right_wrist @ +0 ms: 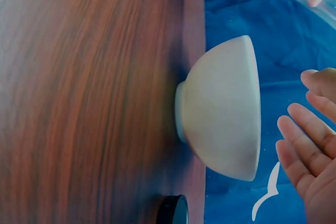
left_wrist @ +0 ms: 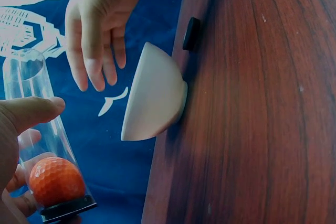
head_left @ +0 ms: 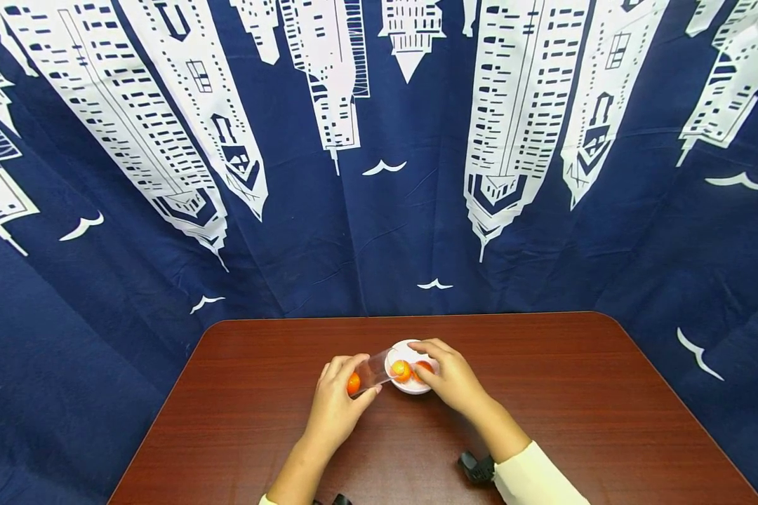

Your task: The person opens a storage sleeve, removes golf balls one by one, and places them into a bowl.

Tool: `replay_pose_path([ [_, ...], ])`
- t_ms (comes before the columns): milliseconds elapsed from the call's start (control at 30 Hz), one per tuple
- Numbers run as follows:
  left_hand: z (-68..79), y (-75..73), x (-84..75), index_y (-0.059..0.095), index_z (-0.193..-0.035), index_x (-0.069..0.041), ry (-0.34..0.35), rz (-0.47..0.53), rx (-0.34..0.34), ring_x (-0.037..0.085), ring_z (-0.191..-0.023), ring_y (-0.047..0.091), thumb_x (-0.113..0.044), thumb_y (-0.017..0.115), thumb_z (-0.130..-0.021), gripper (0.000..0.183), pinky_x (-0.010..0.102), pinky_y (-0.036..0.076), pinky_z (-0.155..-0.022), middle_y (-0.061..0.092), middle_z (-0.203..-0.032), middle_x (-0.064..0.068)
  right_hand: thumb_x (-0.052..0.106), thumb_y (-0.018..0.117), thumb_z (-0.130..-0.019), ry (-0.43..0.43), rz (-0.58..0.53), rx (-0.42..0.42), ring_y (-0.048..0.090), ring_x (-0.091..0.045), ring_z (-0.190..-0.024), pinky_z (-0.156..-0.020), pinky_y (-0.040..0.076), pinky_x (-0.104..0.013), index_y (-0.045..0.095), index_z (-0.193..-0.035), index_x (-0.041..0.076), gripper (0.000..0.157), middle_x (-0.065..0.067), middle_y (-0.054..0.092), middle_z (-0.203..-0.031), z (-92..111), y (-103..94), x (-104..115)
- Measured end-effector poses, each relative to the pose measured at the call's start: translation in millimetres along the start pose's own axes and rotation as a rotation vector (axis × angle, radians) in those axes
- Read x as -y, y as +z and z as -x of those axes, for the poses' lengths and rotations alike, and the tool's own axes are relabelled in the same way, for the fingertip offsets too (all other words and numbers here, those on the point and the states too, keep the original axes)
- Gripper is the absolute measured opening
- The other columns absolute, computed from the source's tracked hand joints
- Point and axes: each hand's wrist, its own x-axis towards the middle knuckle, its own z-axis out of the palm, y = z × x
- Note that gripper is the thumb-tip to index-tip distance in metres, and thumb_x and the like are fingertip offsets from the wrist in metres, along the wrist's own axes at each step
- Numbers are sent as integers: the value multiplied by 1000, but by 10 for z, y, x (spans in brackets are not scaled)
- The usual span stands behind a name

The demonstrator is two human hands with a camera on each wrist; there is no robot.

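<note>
My left hand (head_left: 341, 403) grips a clear tube (head_left: 371, 370), tilted with its open end toward the bowl. At its black-capped bottom, the tube holds an orange golf ball (left_wrist: 56, 181). The white bowl (head_left: 412, 390) stands upright on the table, with an orange ball (head_left: 401, 371) and a redder one (head_left: 424, 369) in it. Above the bowl's right side hovers my right hand (head_left: 453, 379). Its fingers look loosely extended in both wrist views, with nothing between them. The bowl's side views hide its contents.
A brown wooden table (head_left: 278, 372) lies under everything. Beside the bowl on the tabletop is a small round black piece (left_wrist: 192, 33). Dark blue cloth (head_left: 366, 238) with white buildings and birds hangs behind the table. A black device (head_left: 476, 466) sits at my right wrist.
</note>
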Motion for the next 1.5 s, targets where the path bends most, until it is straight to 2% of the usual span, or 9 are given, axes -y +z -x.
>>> replay_pose_path([
  [267,-19,-38,-13,69,-124,-20,-12,-44,15,18,-105,60,-26,92,-74,55,41,49,-91,66,-113,-2,4,79,-85,24,-110,-28,71,-27,-103,-89,57,-47,69,-124,6,40,-14,72,-113,76,-41,41],
  [367,-26,-44,-21,69,-124,-20,-4,-59,21,19,-106,60,-24,92,-73,57,43,47,-91,66,-113,-2,4,78,-86,36,-146,-39,71,-28,-101,-87,58,-45,69,-124,5,40,-13,72,-112,109,-52,56],
  [500,-46,-48,-23,67,-123,-20,6,-98,28,20,-107,59,-25,93,-72,57,43,45,-91,66,-113,-1,7,77,-88,77,-237,-44,72,-26,-99,-82,59,-35,68,-125,7,38,-13,71,-112,149,-70,97],
  [667,-70,-36,-22,66,-120,-20,40,-160,29,20,-109,59,-25,94,-70,57,41,44,-90,66,-113,-2,12,74,-92,120,-320,-28,72,-14,-99,-77,58,-22,68,-126,12,35,-16,70,-117,201,-81,152],
  [767,-75,-18,-22,66,-119,-20,74,-191,12,20,-108,58,-25,95,-68,59,41,43,-88,66,-112,-2,16,72,-94,139,-330,-18,70,-9,-99,-77,57,-23,67,-128,15,34,-16,70,-119,230,-76,175],
  [900,-66,1,-29,67,-117,-21,85,-214,1,21,-109,58,-23,96,-66,59,43,42,-90,66,-111,-1,20,70,-96,151,-344,-10,70,-11,-101,-80,57,-27,65,-131,16,35,-13,70,-119,265,-49,194],
  [1100,-59,4,-46,68,-117,-21,94,-239,15,21,-110,58,-22,95,-67,57,47,41,-98,66,-112,-2,11,69,-96,136,-361,-3,70,-15,-102,-84,59,-30,63,-133,6,38,-14,70,-120,296,2,249],
  [1200,-60,-2,-56,68,-116,-21,125,-257,11,21,-109,58,-21,96,-66,57,49,40,-100,66,-111,-3,14,70,-95,127,-389,6,70,-15,-103,-86,59,-30,62,-134,6,40,-14,70,-121,322,37,209],
  [1500,-69,-25,-71,68,-116,-21,184,-297,13,21,-112,57,-21,96,-66,57,47,37,-99,64,-112,-4,21,71,-95,195,-442,39,70,-15,-102,-86,58,-28,62,-135,6,43,-15,69,-123,368,58,200],
])
